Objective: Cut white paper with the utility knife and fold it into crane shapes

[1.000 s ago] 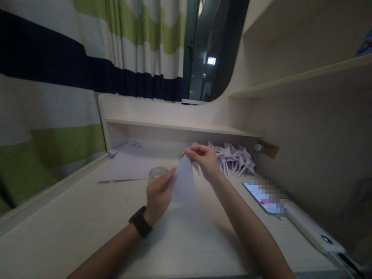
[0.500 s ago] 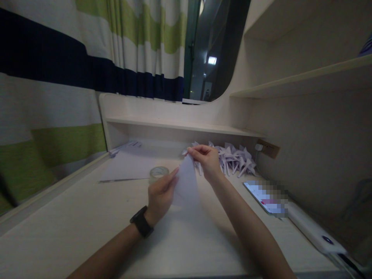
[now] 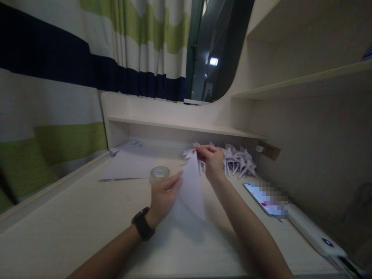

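Note:
A sheet of white paper (image 3: 192, 190) is held up over the desk, its narrow pointed top between the fingertips of my right hand (image 3: 213, 159). The sheet widens downward and looks curved, like a loose cone. My left hand (image 3: 166, 193), with a black watch on the wrist, pinches the paper's left edge between thumb and fingers. Just behind the left hand a roll of clear tape (image 3: 159, 173) lies on the desk. Behind the right hand is a heap of folded white paper pieces (image 3: 240, 159) with rolled stems, partly hidden by that hand.
A stack of white sheets (image 3: 132, 162) lies at the back left. To the right are a lit phone (image 3: 263, 198) and a long white power strip (image 3: 310, 230). A low shelf (image 3: 186, 126) runs along the back, beside a wall socket (image 3: 269, 150).
Both hands and the paper have shifted slightly right. The sheet's lower part has swung right and looks more curved. My right hand still pinches the top.

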### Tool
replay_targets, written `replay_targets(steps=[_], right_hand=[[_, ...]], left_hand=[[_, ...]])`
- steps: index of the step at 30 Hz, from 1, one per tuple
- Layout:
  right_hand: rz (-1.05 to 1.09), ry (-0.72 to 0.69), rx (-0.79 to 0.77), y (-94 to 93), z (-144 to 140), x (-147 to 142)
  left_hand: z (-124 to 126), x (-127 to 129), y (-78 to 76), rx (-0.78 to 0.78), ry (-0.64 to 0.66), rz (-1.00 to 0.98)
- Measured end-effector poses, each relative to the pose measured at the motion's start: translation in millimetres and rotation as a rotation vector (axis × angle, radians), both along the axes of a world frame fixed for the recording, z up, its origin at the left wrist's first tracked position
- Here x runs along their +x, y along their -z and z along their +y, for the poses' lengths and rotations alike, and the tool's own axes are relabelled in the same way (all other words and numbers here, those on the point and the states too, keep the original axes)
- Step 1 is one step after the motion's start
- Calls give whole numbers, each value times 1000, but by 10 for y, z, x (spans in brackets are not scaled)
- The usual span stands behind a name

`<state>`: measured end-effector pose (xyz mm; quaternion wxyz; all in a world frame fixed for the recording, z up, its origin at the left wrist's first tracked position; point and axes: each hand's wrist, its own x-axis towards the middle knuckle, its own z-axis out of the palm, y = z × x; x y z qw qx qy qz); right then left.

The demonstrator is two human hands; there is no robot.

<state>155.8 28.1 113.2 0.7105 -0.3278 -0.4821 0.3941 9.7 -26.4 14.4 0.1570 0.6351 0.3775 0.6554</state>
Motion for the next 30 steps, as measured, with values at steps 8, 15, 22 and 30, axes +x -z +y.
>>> replay_targets(steps=[8,15,22,30], right_hand=[[-340,-302,-188,-22,13,96],[-410,-260,-136,95,36,-14],[-407,-261,-127,101,42,1],[-482,-259,-261,224,25,-15]], left_hand=[[53,-18,2,-33,-44,-43],[47,-5,-6,-77,-34,-96],[40,-10,-43,-135,-8,-143],[82,-28,-52,-164,-47,-189]])
